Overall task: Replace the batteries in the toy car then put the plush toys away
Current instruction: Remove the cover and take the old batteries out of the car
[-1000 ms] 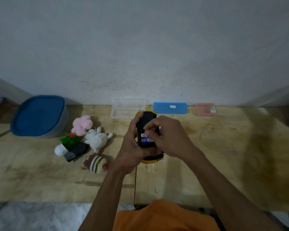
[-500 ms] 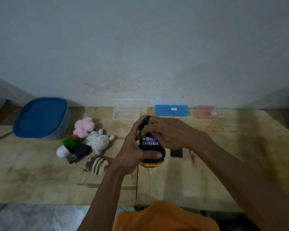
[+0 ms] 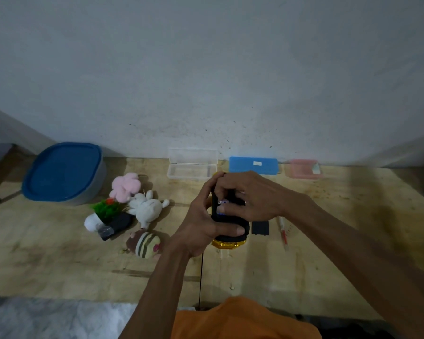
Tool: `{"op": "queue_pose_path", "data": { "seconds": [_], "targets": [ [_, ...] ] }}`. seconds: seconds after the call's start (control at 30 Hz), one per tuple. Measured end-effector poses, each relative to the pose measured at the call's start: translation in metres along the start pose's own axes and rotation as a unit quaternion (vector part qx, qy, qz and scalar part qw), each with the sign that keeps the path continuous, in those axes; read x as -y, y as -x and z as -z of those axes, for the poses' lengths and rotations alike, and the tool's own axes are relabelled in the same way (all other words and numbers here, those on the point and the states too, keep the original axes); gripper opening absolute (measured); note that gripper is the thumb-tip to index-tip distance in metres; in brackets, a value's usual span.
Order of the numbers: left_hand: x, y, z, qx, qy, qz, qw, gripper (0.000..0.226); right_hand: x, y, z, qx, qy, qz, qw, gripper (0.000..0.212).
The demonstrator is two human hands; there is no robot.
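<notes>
Toy car, flipped belly-up above the near middle of our wooden table, sits clamped in our left hand, thumb curled over its glossy black underside while a strip of faceted gold body shows beneath. Our right hand bends over the open battery bay, fingertips pressing on the batteries, whose blue-and-white labels barely show; we cannot tell whether they are fully seated. We judge the risks plain: a smooth cylindrical cell could spring out under its contact and roll off the table, or be seated the wrong way round, since the dim light hides the polarity marks. The flat black rectangular piece just right of the car, probably the bay cover, and the thin red-handled tool beside it could be knocked away by our right forearm. Left of the car lie the soft plush toys: a striped brown-and-cream one, a fuzzy white rabbit, a green-tufted one and a fluffy pink one. Farther left stands a grey tub with a smooth blue lid. Along the rough wall sit a clear hinged plastic case, open, a blue case and a translucent pink box.
</notes>
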State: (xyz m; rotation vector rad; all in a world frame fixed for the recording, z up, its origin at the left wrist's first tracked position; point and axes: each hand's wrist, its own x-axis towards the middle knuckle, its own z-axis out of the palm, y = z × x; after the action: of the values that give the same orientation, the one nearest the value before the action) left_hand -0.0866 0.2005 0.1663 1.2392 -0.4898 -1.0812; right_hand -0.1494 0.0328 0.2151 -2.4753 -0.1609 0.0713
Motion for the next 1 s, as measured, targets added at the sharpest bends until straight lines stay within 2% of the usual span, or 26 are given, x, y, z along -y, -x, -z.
{"op": "queue_pose_path", "data": {
  "seconds": [0.17,0.27,0.3,0.33,0.4,0.43,0.47,0.5,0.63,0.7,0.77,0.9,1.0],
  "targets": [
    [-0.001,-0.001,0.000,-0.009,0.003,-0.002,1.000,0.112,-0.006,0.004,-0.010,-0.079,-0.103,-0.055,0.990,0.015],
    [-0.003,-0.001,0.002,-0.025,0.001,-0.006,1.000,0.114,-0.003,0.007,-0.015,-0.184,-0.218,-0.120,0.951,0.019],
    [-0.003,0.000,0.003,-0.032,-0.002,-0.008,0.999,0.115,0.000,0.009,-0.015,-0.220,-0.288,-0.153,0.919,0.017],
    [-0.003,0.001,0.003,-0.039,-0.007,-0.010,0.999,0.116,0.003,0.010,-0.014,-0.249,-0.378,-0.184,0.872,0.016],
    [-0.002,0.002,0.005,-0.056,-0.017,-0.016,0.998,0.117,0.012,0.011,-0.012,-0.278,-0.561,-0.233,0.744,0.021],
    [-0.001,0.002,0.006,-0.062,-0.022,-0.020,0.998,0.116,0.015,0.012,-0.011,-0.286,-0.611,-0.258,0.692,0.024],
    [0.000,0.002,0.006,-0.068,-0.025,-0.022,0.997,0.116,0.019,0.014,-0.010,-0.287,-0.623,-0.288,0.668,0.025],
    [0.001,0.002,0.006,-0.073,-0.027,-0.023,0.997,0.115,0.021,0.016,-0.012,-0.284,-0.602,-0.318,0.676,0.025],
    [0.003,0.002,0.005,-0.092,-0.038,-0.029,0.995,0.119,0.031,0.026,-0.024,-0.233,-0.422,-0.368,0.795,0.027],
    [0.003,0.001,0.005,-0.101,-0.041,-0.039,0.993,0.120,0.033,0.029,-0.030,-0.216,-0.364,-0.369,0.827,0.026],
    [0.003,0.001,0.005,-0.105,-0.048,-0.054,0.992,0.121,0.035,0.029,-0.034,-0.201,-0.352,-0.378,0.833,0.028],
    [0.001,0.001,0.002,-0.119,-0.045,-0.072,0.989,0.122,0.040,0.026,-0.040,-0.185,-0.381,-0.407,0.810,0.028],
    [-0.002,0.003,-0.003,-0.127,-0.043,-0.085,0.987,0.120,0.042,0.025,-0.044,-0.175,-0.387,-0.412,0.806,0.026]
  ]
}}
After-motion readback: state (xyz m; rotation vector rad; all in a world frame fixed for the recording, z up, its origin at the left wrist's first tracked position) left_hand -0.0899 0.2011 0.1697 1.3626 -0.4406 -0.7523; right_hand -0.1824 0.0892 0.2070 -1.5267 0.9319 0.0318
